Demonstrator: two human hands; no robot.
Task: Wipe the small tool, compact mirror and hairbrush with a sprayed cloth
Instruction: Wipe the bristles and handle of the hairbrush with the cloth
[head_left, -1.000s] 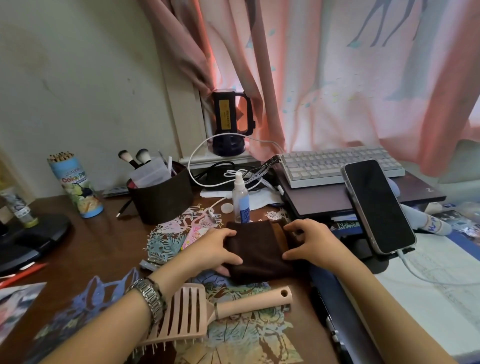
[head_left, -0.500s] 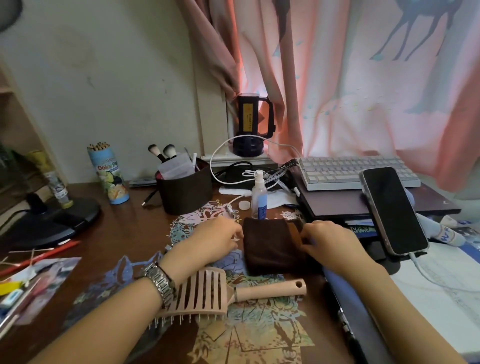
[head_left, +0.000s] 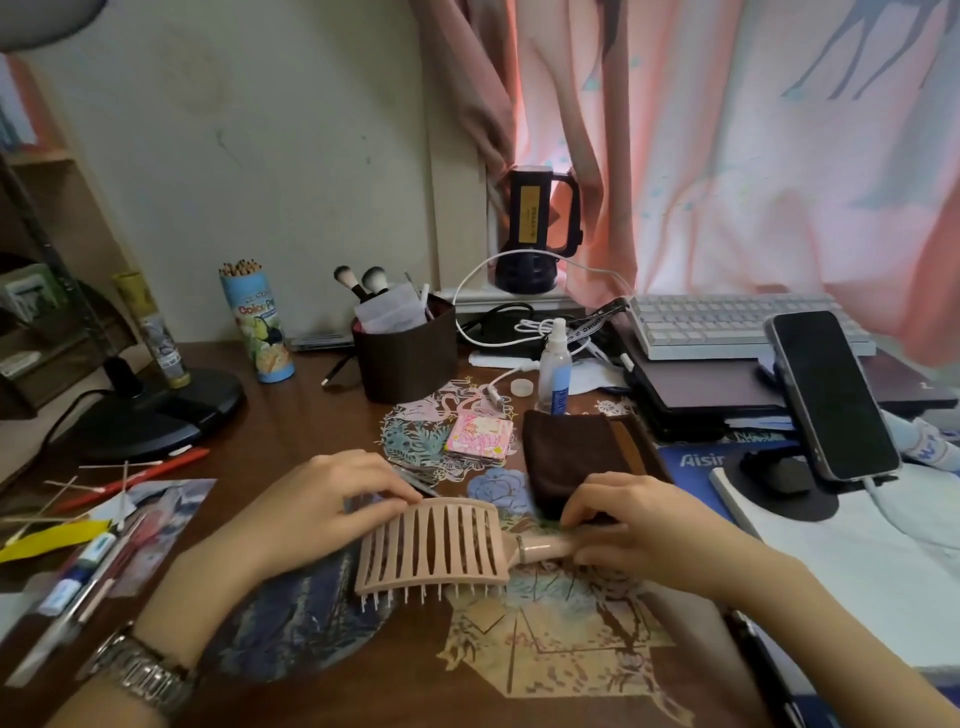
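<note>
From my feed: both hands are on the pink hairbrush (head_left: 434, 545), bristles down on the desk (head_left: 291, 426). Left hand (head_left: 317, 506) rests fingers on the head's far edge, right hand (head_left: 639, 525) curls round the handle. Brown cloth (head_left: 571, 457) lies folded just behind, pink compact mirror (head_left: 479, 433) beside it, spray bottle (head_left: 555, 371) upright further back.

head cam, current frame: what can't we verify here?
- Hairbrush handle: the right hand covers it, head view; grip unclear.
- Small tool: mostly behind the left hand, type unreadable.
- Cloth: damp or dry cannot be seen.
- Spray bottle label: too small.
- Compact mirror: only its closed lid shows.
</note>
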